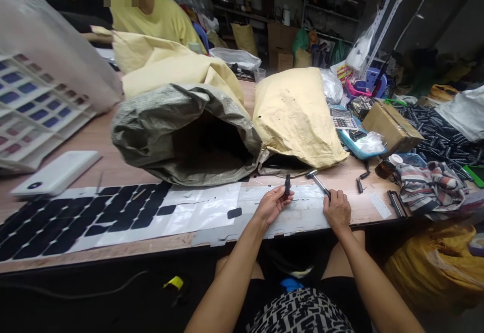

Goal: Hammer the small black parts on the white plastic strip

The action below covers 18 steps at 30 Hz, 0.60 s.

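Observation:
My left hand (273,206) is closed on a small black part (287,185), pinched upright between thumb and fingers above a grey-white sheet (253,222). What exactly the part is, I cannot make out. Fingers wrapped round its handle, my right hand (338,210) grips a small hammer (318,183) whose metal head points away from me, near the table. One loose black pad (234,213) lies left of my left hand. Further left, rows of black pads (56,222) cover a white sheet. Beyond my hands stand an open woven sack (151,131) with a dark inside and a full cream sack (298,116).
A white box (56,171) and white crate (34,116) are on the left. To the right are a calculator (343,120), a cardboard box (393,127), a brown bottle (386,167), plaid cloth (427,186) and a pile of black parts (438,131). A person in yellow (162,20) sits opposite.

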Each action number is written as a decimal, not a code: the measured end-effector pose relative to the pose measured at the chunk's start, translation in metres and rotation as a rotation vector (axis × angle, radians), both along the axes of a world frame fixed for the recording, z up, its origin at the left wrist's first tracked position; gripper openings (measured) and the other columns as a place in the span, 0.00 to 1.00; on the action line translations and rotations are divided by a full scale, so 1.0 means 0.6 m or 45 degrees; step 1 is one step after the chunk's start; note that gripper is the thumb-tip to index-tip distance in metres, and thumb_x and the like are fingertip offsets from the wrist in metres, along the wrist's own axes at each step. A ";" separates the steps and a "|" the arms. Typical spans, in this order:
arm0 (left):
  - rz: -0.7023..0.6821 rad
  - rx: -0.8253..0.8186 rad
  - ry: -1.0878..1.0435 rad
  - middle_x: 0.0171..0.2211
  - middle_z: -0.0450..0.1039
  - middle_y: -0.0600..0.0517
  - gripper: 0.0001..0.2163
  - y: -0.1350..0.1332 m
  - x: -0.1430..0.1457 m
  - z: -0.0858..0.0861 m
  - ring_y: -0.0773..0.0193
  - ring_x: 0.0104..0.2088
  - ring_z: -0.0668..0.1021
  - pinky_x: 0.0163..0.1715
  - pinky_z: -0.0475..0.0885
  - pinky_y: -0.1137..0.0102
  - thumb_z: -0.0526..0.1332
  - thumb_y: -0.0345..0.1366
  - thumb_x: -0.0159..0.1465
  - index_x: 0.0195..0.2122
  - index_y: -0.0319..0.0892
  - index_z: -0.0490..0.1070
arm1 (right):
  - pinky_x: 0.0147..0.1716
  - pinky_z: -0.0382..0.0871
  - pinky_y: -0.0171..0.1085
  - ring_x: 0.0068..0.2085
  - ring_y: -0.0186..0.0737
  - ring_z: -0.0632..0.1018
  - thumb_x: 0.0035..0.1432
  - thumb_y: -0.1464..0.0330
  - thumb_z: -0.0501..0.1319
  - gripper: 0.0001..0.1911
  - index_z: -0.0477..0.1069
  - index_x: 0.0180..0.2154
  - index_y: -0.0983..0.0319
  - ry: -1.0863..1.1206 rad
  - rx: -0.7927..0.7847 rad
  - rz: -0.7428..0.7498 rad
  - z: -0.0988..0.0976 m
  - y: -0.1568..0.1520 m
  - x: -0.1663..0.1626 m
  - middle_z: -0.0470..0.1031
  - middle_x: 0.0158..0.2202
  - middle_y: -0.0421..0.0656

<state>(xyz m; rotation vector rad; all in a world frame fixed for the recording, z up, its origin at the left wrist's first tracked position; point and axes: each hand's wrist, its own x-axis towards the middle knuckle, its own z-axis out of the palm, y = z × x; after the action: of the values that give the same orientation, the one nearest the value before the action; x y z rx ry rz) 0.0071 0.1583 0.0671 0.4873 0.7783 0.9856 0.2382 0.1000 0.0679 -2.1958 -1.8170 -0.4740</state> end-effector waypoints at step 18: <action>-0.240 1.196 1.457 0.39 0.71 0.52 0.13 0.046 0.059 -0.040 0.64 0.33 0.74 0.39 0.69 0.68 0.61 0.35 0.60 0.46 0.45 0.77 | 0.37 0.56 0.38 0.41 0.43 0.67 0.65 0.64 0.55 0.10 0.70 0.45 0.60 0.043 -0.032 -0.019 -0.006 -0.005 -0.003 0.69 0.39 0.45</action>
<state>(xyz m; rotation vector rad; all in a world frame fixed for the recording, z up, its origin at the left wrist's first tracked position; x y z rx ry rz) 0.0422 0.1860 0.0431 2.0095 1.1965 0.7973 0.2366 0.0971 0.0640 -2.2213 -1.8003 -0.4172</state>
